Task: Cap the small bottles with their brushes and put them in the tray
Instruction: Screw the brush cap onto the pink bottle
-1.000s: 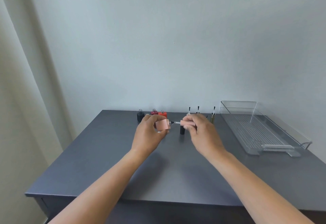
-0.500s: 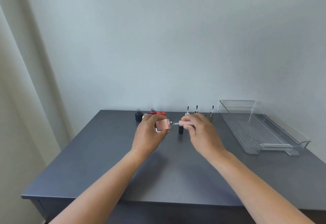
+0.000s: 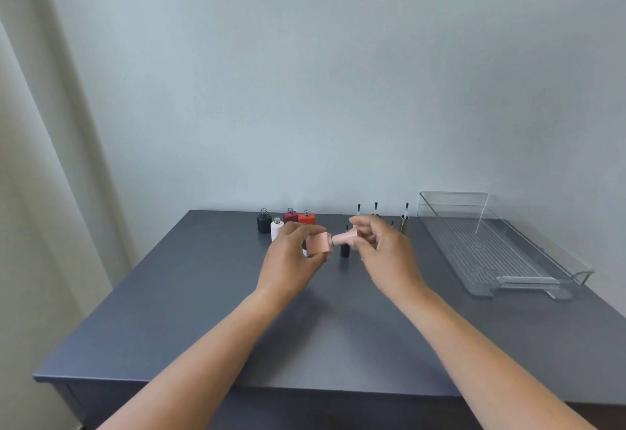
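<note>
My left hand (image 3: 291, 253) holds a peach bottle (image 3: 319, 243) on its side above the table, neck pointing right. My right hand (image 3: 386, 250) grips the matching peach brush cap (image 3: 346, 237), whose open end sits at the bottle's neck with the brush stem hidden inside. Open bottles stand at the back: black (image 3: 264, 221), pale pink (image 3: 276, 229), dark red (image 3: 290, 216), orange-red (image 3: 306, 218). Loose brush caps stand upright with brushes up: a black one (image 3: 345, 248) just behind my hands, a gold one (image 3: 404, 223), others partly hidden by my right hand. The clear tray (image 3: 508, 280) lies at the right.
The dark grey table (image 3: 210, 321) ends at a front edge near my forearms and a left edge beside a pale curtain (image 3: 44, 192). A plain wall rises right behind the bottles. The tray has a raised handle at its near end.
The cap has slid left onto the bottle: the bare brush stem seen between them earlier is no longer visible. Both hands have stayed in about the same place.
</note>
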`<state>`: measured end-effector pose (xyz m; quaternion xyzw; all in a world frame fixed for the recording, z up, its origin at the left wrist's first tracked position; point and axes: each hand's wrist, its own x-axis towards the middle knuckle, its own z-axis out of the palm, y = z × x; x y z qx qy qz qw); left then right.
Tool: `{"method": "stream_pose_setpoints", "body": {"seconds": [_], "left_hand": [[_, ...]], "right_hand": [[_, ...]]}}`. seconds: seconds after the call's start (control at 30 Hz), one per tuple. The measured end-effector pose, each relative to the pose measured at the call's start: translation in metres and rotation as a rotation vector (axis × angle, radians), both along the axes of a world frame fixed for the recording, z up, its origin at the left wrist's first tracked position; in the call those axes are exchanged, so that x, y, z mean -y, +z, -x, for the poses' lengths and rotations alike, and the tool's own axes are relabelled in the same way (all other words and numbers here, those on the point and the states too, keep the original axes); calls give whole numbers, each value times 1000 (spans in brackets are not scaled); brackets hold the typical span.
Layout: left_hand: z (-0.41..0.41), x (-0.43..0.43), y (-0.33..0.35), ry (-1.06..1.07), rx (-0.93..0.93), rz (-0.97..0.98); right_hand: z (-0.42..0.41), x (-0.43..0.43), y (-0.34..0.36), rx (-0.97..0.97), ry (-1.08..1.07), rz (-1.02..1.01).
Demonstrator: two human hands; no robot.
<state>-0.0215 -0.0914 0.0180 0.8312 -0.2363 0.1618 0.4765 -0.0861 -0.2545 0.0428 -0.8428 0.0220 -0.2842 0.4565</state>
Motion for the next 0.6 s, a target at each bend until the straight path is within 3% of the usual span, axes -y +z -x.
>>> {"method": "stream_pose_setpoints", "body": {"seconds": [0.17,0.43,0.6], "left_hand": [[1,1,-3,-5,32,25],[1,-5,-5,-82,-45,81],[3,-6,-4,-81,-21,104]], "right_hand": [[-4,1,1,3,-10,-85],[-4,6,-2,28,63,73],[-7,8,0,15,55,72]]}}
